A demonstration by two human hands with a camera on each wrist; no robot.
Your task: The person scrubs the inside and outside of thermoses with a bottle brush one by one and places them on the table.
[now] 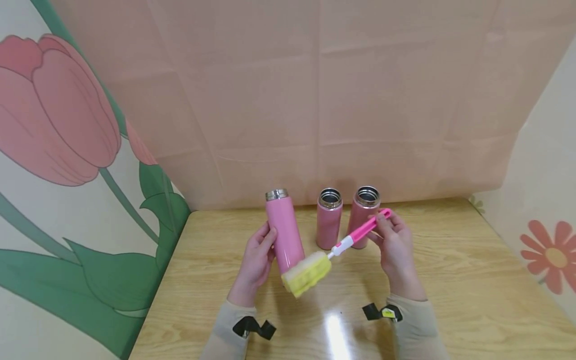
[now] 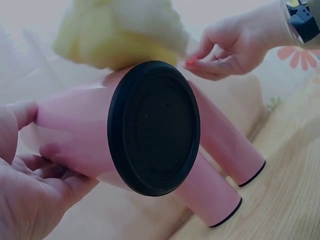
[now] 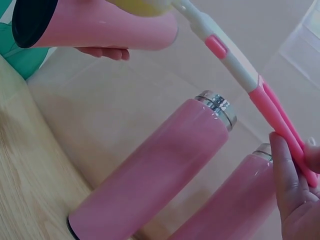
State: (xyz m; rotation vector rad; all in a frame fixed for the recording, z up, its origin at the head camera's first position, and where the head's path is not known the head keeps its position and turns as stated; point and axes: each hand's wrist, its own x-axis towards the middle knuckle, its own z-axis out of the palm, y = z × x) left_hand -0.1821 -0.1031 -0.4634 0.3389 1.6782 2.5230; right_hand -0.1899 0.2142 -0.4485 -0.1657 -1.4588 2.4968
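Note:
My left hand grips a pink thermos bottle around its side, lidless, with its steel neck up and tilted a little left. Its black base faces the left wrist view, raised off the table. With my right hand I pinch the pink end of a bottle brush, whose handle is pink and white. The yellow and white sponge head points down to the left and overlaps the lower end of the held bottle in the head view.
Two more open pink bottles stand upright at the back of the wooden table: one in the middle, the other partly behind the brush handle and my right hand. A pinkish cloth hangs behind them.

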